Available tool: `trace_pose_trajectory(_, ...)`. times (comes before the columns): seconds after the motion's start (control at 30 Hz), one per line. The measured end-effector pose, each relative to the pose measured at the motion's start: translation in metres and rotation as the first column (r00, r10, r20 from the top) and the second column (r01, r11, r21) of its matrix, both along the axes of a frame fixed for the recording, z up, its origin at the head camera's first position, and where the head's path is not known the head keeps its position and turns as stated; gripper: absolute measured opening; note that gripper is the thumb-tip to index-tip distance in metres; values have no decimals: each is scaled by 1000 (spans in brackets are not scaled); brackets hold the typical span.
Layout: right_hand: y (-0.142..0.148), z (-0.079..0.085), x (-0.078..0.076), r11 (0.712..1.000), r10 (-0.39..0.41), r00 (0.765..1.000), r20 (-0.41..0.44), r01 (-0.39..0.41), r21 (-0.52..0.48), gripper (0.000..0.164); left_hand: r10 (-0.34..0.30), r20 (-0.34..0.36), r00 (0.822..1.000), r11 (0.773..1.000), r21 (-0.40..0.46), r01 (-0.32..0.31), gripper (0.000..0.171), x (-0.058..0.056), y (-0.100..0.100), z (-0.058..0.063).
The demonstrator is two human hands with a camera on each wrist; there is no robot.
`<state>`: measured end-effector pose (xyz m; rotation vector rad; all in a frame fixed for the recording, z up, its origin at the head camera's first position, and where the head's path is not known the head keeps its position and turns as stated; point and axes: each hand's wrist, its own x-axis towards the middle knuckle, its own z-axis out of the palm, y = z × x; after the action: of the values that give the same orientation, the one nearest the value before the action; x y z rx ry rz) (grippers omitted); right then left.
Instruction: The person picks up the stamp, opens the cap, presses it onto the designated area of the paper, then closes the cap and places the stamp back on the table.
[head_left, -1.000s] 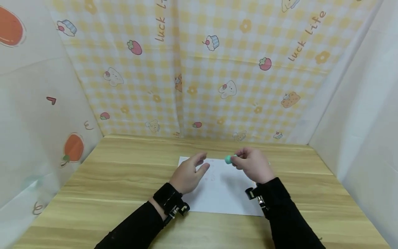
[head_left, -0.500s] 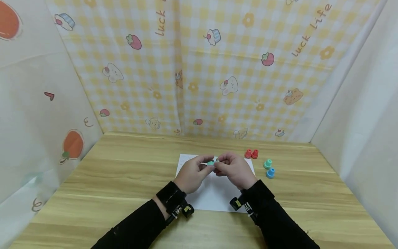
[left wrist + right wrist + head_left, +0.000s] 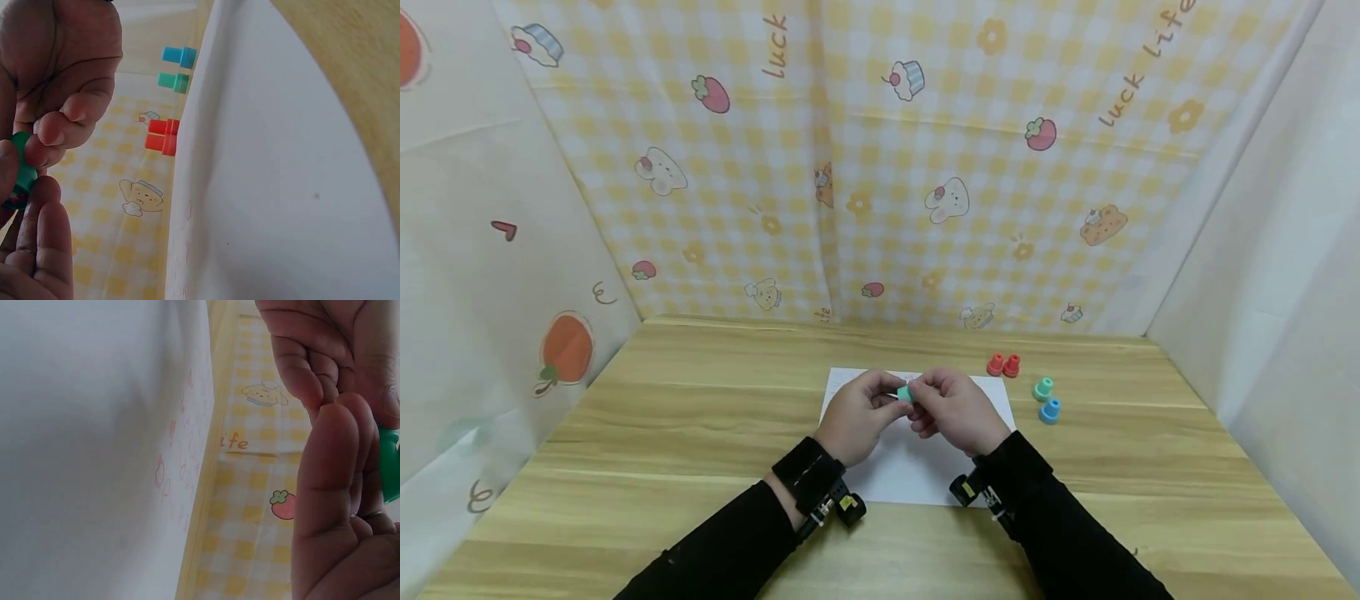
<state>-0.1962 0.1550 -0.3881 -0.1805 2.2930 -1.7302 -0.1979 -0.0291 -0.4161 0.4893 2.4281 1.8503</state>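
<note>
Both hands meet over the paper and share a small green toy stamp. My left hand pinches its left side between thumb and fingers. From the other side, the thumb and forefinger of my right hand grip its right end. In the left wrist view the green stamp shows a dark, reddish face at its lower end, and fingers cover much of the rest. The right wrist view catches only a green edge of the stamp behind the fingers. Beneath lies white paper with faint red prints along its far side.
Two red stamps stand by the paper's far right corner. A green stamp and a blue one stand right of the sheet on the wooden table. A checked cloth hangs behind.
My right hand has brought the green stamp leftward to my left hand, and both now grip it. The standing stamps, earlier hidden behind the right hand, have come into view.
</note>
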Motion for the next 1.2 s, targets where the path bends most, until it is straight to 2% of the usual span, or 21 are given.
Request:
trace_pose_trajectory(0.23, -4, 2, 1, 999, -26, 999, -27, 26, 24, 25, 2, 35, 999, 999, 50, -4, 21, -1, -2, 0)
trace_pose_trajectory(0.47, -6, 0, 2, 993, -26, 997, -79, 35, 113, 24, -61, 72, 996, 992, 115, 53, 22, -3, -4, -3)
trace_pose_trajectory(0.57, -6, 0, 3, 991, -21, 995, -96, 34, 128, 23, -69, 78, 995, 989, 134, 58, 20, -3, -4, -4)
trace_pose_trajectory(1.2, -8, -3, 4, 995, -22, 994, -109, 33, 98, 22, -59, 133, 989, 980, 194, 32, 13, -3, -5, -3)
